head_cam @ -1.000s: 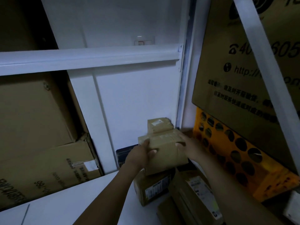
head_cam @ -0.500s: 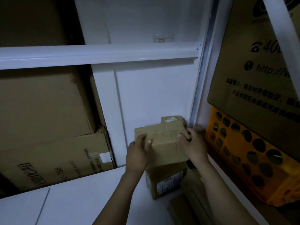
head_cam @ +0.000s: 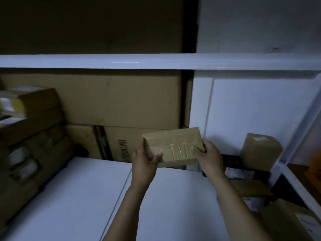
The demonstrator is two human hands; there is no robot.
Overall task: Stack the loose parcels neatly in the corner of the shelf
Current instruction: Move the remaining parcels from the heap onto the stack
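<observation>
Holding is done with both hands here: the taped parcel [head_cam: 173, 145] is gripped at its left end by the left hand [head_cam: 145, 162] and at its right end by the right hand [head_cam: 210, 157], with thumbs laid on the front face and fingers curled round behind. It's kept mid-frame, lifted off the white shelf [head_cam: 78, 197], so nothing's been placed yet.

Trouble spots, as judged from here: the small upright box [head_cam: 260, 150] at centre right is parked on a dark flat item [head_cam: 231, 160], and it could easily be knocked over if the parcel gets swung in low. The tape looks glossy, so a slip can't be ruled out. A crooked stack is likely if it's dropped onto the jumbled parcels [head_cam: 291, 221] at lower right.

As for containers, everything's sealed. The big cartons [head_cam: 121, 101] at the back and the blurry pile [head_cam: 31, 129] at the left edge are probably all closed, so no contents can be made out.
</observation>
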